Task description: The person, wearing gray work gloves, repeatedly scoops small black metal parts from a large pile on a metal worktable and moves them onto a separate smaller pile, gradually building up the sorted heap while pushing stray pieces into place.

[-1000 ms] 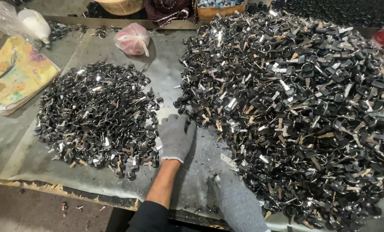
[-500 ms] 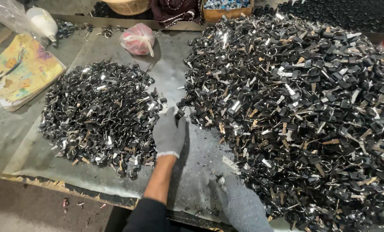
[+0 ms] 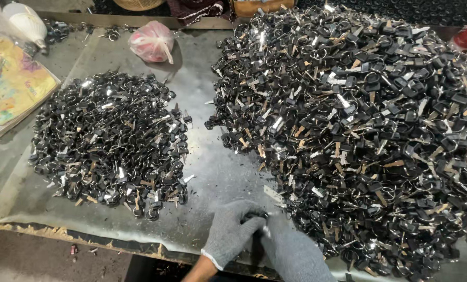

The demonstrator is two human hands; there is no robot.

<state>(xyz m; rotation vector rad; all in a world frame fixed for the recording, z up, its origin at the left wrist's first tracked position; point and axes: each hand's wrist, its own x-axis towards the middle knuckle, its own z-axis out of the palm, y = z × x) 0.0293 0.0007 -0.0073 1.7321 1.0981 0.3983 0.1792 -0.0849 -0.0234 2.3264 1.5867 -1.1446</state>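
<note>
Two key heaps: big one point(image 3: 359, 130) right of small one point(image 3: 110, 143); one pink bag point(image 3: 152, 42) behind it, two gloved hands.

grey knit gloves (both hands), ribbed cuffs

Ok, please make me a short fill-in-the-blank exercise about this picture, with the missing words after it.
1. Both hands wear grey ____.
2. The bigger pile of keys lies on the ____ side of the table.
3. The tied plastic bag at the far edge is ____ in colour.
4. The two hands meet at the ____ edge of the table, together on a small black part.

Missing words: gloves; right; pink; near
</note>
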